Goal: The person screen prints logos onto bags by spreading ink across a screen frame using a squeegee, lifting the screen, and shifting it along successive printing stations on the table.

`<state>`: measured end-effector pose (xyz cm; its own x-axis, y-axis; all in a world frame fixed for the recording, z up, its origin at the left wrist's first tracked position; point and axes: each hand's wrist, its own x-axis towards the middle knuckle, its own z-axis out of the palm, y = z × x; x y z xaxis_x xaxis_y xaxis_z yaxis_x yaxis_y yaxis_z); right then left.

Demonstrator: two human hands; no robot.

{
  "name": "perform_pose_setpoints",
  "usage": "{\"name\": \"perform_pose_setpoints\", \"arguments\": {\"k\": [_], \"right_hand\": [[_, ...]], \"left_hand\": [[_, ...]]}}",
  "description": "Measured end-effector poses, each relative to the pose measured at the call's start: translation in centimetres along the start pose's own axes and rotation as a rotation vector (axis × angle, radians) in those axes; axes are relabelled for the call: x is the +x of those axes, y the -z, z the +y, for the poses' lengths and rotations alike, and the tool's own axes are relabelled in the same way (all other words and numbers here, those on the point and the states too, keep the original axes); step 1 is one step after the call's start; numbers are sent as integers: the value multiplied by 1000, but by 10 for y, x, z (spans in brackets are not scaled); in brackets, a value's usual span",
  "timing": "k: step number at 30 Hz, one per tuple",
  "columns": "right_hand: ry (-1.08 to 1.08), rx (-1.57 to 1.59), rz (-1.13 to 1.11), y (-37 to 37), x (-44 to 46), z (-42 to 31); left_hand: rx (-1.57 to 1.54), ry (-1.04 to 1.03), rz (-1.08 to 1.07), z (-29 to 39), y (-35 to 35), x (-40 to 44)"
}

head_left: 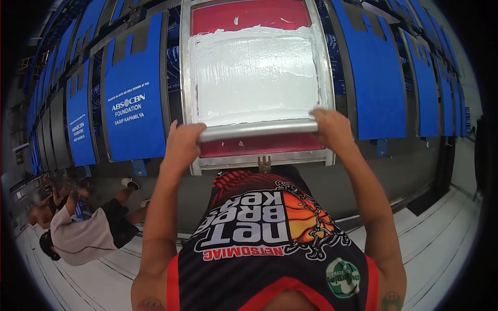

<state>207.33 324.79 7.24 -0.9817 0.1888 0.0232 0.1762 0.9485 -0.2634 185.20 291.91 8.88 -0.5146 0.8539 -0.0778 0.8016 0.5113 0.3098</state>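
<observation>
Head view, left hand (184,141) and right hand (333,129) gripping squeegee (259,130), near bottom edge of screen-printing frame (323,67), white ink (254,75) beyond

Another person (85,236), lined white floor (111,280)

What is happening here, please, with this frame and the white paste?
A person grips a metal bar with both hands, the left hand at one end and the right hand at the other. The bar lies across the frame, near the person's body. White paste covers most of the area beyond it, and pink surface shows at both ends. Blue pieces lie on either side; some on the left carry white print.
</observation>
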Motion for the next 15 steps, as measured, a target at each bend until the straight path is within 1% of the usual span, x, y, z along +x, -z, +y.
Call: {"name": "perform_pose_setpoints", "arguments": {"k": [1,2,3,5,7,8,9,11,12,14,15], "right_hand": [[-64,-44,-149,-5,-9,0],[-111,-59,-74,-23,-27,-2],[-67,-108,132,-37,-37,-5],[-52,-91,292,-44,-17,-1],[-99,-235,249,-52,38,35],[-105,-181,239,-54,76,61],[-164,-193,103,-31,116,65],[-230,-219,7,-8,176,85],[-232,-217,3,0,178,85],[-210,-262,-160,10,181,88],[-226,-241,-215,15,157,74]], "left_hand": [[-1,21,89,7,-8,-12],[45,49,73,9,-21,-21],[82,10,93,-1,-39,-31],[1,-6,279,-7,-52,-11],[209,-108,369,-44,-59,54],[223,-112,355,-57,-54,95],[228,-113,350,-68,-43,133],[300,-18,220,-87,-19,197],[299,-19,216,-86,-8,199],[193,-26,178,-85,10,201],[222,-13,97,-72,20,181]]}}
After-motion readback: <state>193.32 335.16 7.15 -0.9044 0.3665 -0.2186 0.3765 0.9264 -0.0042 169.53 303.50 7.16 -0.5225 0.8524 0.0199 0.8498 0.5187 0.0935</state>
